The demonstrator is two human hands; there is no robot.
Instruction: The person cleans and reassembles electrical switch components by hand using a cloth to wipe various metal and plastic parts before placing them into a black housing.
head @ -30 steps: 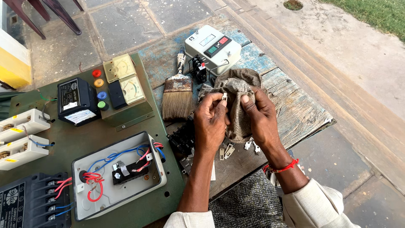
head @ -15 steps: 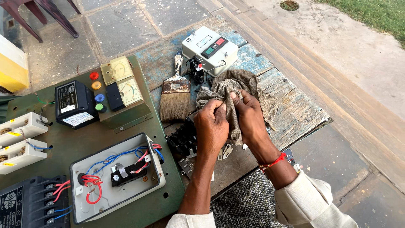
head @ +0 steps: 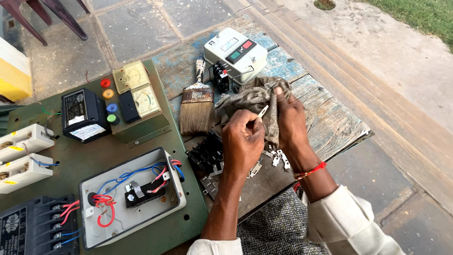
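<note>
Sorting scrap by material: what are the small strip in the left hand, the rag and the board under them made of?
Small strip in the left hand: apparently bare metal, pale and shiny. Rag held by the right hand: worn, stained woven cloth, limp folds. Board: weathered wooden planks with visible grain and flaking blue paint.

Paintbrush (head: 196, 105) lies left of rag (head: 252, 98), behind metal clips (head: 278, 158).

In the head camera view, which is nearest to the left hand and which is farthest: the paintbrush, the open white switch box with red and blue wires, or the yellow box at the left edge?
From the left hand:
1. Paintbrush, just to its left on the wooden board.
2. Open white switch box, lower left on the green panel.
3. Yellow box, far left edge.
</note>
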